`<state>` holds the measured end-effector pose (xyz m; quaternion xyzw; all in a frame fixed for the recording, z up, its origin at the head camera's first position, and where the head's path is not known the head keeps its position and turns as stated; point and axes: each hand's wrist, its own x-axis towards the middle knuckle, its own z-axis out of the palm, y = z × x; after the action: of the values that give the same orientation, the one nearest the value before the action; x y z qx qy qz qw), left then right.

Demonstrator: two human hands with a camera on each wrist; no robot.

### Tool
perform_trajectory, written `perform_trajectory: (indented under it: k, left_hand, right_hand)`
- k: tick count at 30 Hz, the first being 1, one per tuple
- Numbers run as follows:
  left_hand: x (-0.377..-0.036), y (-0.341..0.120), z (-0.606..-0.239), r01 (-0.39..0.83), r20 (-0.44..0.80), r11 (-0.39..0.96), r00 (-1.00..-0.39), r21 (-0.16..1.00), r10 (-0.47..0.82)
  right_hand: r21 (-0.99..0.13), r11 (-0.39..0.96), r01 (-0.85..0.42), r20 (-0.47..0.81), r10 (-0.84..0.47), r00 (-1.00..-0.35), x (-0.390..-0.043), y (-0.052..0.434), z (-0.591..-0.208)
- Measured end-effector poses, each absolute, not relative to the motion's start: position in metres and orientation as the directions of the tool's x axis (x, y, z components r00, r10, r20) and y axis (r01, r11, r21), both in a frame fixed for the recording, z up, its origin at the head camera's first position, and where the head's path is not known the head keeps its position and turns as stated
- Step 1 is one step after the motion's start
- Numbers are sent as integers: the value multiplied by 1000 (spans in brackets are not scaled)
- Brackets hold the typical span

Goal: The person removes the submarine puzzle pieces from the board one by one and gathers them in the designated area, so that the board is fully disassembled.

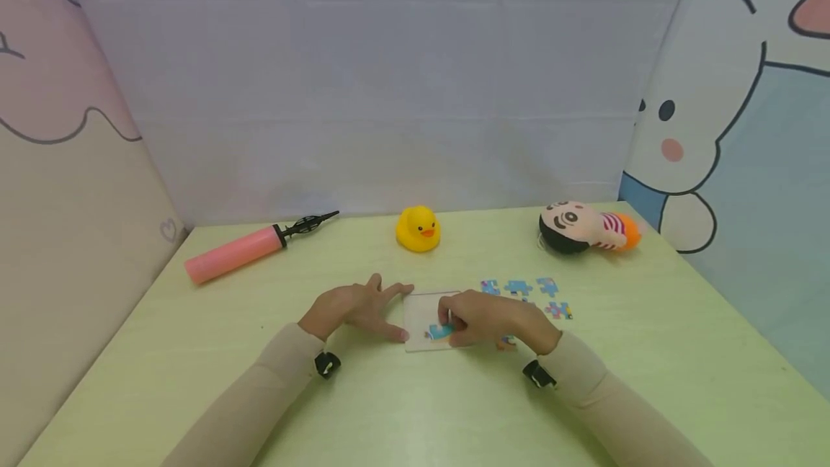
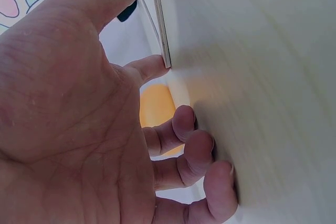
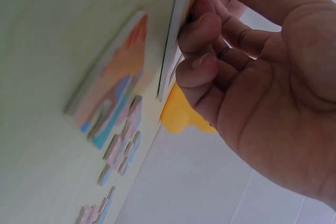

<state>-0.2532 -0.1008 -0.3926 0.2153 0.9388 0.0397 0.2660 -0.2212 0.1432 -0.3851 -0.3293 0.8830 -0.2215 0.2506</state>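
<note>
A flat white puzzle tray (image 1: 420, 308) lies in front of me, seen edge-on in the left wrist view. My left hand (image 1: 372, 306) is spread at its left side, with thumb and index finger touching the tray's edge; the other fingertips rest on the table in the left wrist view. Over the tray, my right hand (image 1: 483, 316) pinches a blue and tan jigsaw piece (image 1: 439, 331) low against its surface. The right hand covers the tray's right part. Beside the tray, a larger-looking loose piece (image 3: 113, 85) shows in the right wrist view.
Several loose jigsaw pieces (image 1: 519, 287) lie to the right of the tray. A yellow rubber duck (image 1: 418, 229) stands behind it. A pink hand pump (image 1: 235, 254) lies at the back left, and a plush doll (image 1: 586, 226) at the back right.
</note>
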Motion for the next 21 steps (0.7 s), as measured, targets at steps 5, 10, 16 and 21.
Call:
perform_trajectory:
  k: [5, 10, 16, 21]
  left_hand:
    - [-253, -100, -394, 384, -481, 905, -768, 182, 423]
    - [-252, -100, -394, 382, -477, 903, -767, 198, 430]
    - [-252, -100, -396, 391, -469, 900, -768, 194, 435]
    - [-251, -101, -394, 380, -467, 904, -774, 197, 427]
  right_hand:
    - [-551, 686, -476, -296, -693, -657, -221, 143, -386]
    - [-565, 691, -450, -310, -683, -661, -220, 143, -387]
    - [-565, 690, -452, -301, -682, -666, -220, 143, -389]
    - [-554, 675, -487, -264, -698, -666, -220, 144, -388]
